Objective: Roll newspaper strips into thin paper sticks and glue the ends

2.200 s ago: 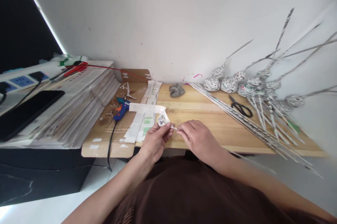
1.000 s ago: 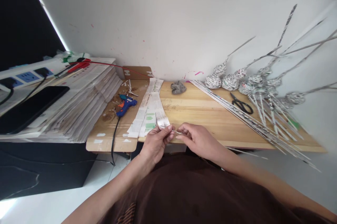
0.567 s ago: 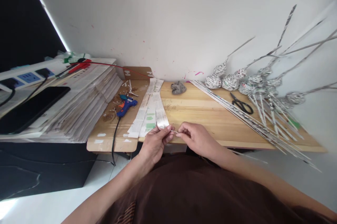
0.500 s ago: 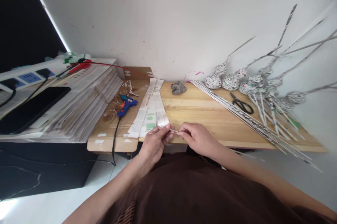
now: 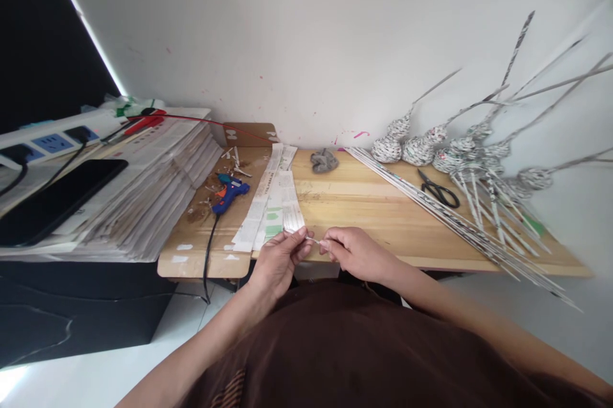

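Between my two hands, above the table's front edge, runs a thin twisted piece of newspaper strip (image 5: 313, 240). My left hand (image 5: 281, 258) pinches it at the wider paper end, with thumb over fingers. On its other side my right hand (image 5: 352, 252) is closed on the thin tip. Newspaper strips (image 5: 268, 204) lie fanned out just beyond my left hand, one showing green print. A long bundle of rolled paper sticks (image 5: 421, 200) slants across the table to the right.
A blue glue gun (image 5: 230, 194) lies on cardboard (image 5: 191, 264) at left, beside a stack of newspapers (image 5: 177, 184) bearing a phone (image 5: 62, 197) and power strip (image 5: 52, 140). A grey cloth (image 5: 324, 161), black scissors (image 5: 440, 192) and several woven paper gourds (image 5: 387, 148) are on the table (image 5: 354, 204).
Both hands stay almost in place, still holding the paper. My right fingers have shifted slightly around the thin tip, and the whole view has moved a little.
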The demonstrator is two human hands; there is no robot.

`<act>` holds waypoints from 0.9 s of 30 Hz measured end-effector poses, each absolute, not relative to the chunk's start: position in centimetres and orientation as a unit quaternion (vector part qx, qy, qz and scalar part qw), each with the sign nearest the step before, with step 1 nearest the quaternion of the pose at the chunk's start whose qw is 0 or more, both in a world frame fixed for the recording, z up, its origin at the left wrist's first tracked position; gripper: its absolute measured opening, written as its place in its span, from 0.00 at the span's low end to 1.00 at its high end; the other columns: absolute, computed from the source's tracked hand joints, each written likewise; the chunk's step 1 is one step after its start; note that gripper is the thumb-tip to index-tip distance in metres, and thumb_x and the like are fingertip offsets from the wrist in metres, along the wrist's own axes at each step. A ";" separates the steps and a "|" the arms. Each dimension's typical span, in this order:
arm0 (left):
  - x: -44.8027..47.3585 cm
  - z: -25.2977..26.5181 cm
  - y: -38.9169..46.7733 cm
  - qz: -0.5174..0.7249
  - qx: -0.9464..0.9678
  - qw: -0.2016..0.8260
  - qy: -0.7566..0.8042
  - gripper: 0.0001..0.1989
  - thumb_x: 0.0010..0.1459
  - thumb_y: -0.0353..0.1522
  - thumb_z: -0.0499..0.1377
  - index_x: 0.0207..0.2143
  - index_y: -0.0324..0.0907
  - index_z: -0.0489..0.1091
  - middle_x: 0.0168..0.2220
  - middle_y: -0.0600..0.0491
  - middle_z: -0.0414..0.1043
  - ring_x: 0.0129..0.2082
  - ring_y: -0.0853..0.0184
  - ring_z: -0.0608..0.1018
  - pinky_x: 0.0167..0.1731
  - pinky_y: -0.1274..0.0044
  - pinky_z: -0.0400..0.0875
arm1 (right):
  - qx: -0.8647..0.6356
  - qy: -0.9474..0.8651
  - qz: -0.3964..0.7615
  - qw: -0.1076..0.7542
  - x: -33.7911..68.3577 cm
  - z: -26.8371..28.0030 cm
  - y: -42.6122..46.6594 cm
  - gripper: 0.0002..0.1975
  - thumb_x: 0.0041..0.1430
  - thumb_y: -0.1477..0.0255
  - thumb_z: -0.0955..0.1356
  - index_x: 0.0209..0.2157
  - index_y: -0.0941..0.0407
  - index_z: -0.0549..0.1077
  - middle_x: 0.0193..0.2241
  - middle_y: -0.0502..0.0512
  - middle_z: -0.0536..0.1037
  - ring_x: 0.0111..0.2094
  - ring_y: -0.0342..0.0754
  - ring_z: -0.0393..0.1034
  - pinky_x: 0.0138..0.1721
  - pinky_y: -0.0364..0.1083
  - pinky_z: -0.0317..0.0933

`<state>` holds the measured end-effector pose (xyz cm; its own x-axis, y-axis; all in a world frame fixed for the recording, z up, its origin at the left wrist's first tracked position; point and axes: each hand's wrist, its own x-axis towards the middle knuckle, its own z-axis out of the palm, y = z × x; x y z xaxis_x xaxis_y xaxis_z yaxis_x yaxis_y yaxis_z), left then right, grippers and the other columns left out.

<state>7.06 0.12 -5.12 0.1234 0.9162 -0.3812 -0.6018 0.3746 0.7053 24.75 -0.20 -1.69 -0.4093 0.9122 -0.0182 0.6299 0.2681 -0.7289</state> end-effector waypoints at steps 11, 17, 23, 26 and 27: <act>7.0 -5.3 0.2 0.540 0.183 0.719 0.398 0.03 0.51 0.25 0.66 0.29 0.32 0.75 0.28 0.49 0.76 0.25 0.75 0.77 0.27 0.86 0.75 | -0.514 -0.721 0.394 0.246 24.3 -2.5 -0.1 0.12 0.62 0.63 0.64 0.30 0.56 0.70 0.25 0.50 0.76 0.23 0.41 0.68 0.27 0.41 0.57; 7.0 -5.5 0.0 0.537 0.185 0.720 0.399 0.04 0.51 0.25 0.66 0.30 0.32 0.75 0.29 0.49 0.77 0.25 0.74 0.78 0.28 0.86 0.75 | -0.517 -0.727 0.377 0.247 24.3 -2.6 -0.1 0.15 0.63 0.65 0.62 0.26 0.57 0.70 0.24 0.51 0.76 0.23 0.41 0.67 0.27 0.41 0.56; 7.2 -5.4 0.1 0.538 0.192 0.716 0.402 0.04 0.49 0.25 0.67 0.28 0.32 0.75 0.28 0.49 0.76 0.25 0.75 0.77 0.28 0.86 0.75 | -0.528 -0.733 0.342 0.259 24.4 -2.6 -0.1 0.12 0.57 0.62 0.67 0.28 0.56 0.71 0.21 0.49 0.73 0.22 0.41 0.64 0.25 0.41 0.54; 7.2 -5.3 0.0 0.535 0.192 0.717 0.403 0.05 0.49 0.26 0.67 0.29 0.32 0.75 0.29 0.50 0.76 0.25 0.75 0.77 0.28 0.86 0.75 | -0.526 -0.713 0.398 0.239 24.4 -2.7 -0.2 0.14 0.62 0.63 0.63 0.27 0.57 0.70 0.24 0.50 0.75 0.19 0.39 0.64 0.24 0.40 0.55; 7.2 -5.3 0.0 0.535 0.192 0.717 0.403 0.05 0.49 0.26 0.67 0.30 0.32 0.75 0.29 0.50 0.77 0.25 0.75 0.77 0.28 0.86 0.75 | -0.527 -0.701 0.423 0.227 24.4 -2.7 -0.2 0.16 0.63 0.63 0.61 0.27 0.57 0.69 0.25 0.51 0.76 0.18 0.39 0.64 0.23 0.40 0.56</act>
<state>7.19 -0.01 -5.29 0.1026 0.9224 -0.3723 -0.6120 0.3536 0.7074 24.43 -0.18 -2.74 -0.3410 0.9314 -0.1276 0.5479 0.0867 -0.8320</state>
